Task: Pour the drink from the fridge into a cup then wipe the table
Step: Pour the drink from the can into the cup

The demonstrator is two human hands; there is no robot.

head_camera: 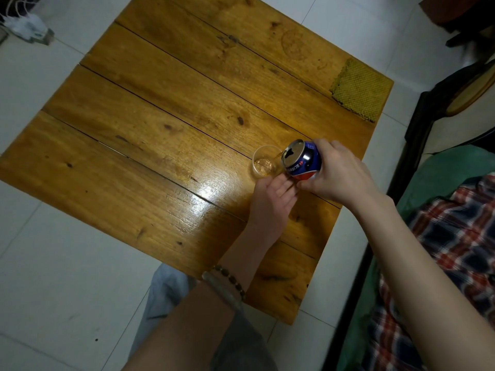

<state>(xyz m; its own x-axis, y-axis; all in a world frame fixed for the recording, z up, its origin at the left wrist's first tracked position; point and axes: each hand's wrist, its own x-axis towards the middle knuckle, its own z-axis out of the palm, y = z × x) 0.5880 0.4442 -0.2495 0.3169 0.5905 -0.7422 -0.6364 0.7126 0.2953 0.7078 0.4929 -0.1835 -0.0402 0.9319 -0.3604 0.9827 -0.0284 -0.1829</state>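
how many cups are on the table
1. The cup stands near the right edge of the table, steadied by the left hand, under the can that the right hand tilts. No other shows.

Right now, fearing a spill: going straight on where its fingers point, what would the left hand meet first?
The small clear plastic cup, just ahead of the left hand; they may already touch.

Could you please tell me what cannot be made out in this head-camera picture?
Head view:
- How much drink the can holds: opaque wall.
- Can's label: too small, partly under the right hand.
- Whether the left hand grips or merely touches the cup: fingertips partly behind the can.
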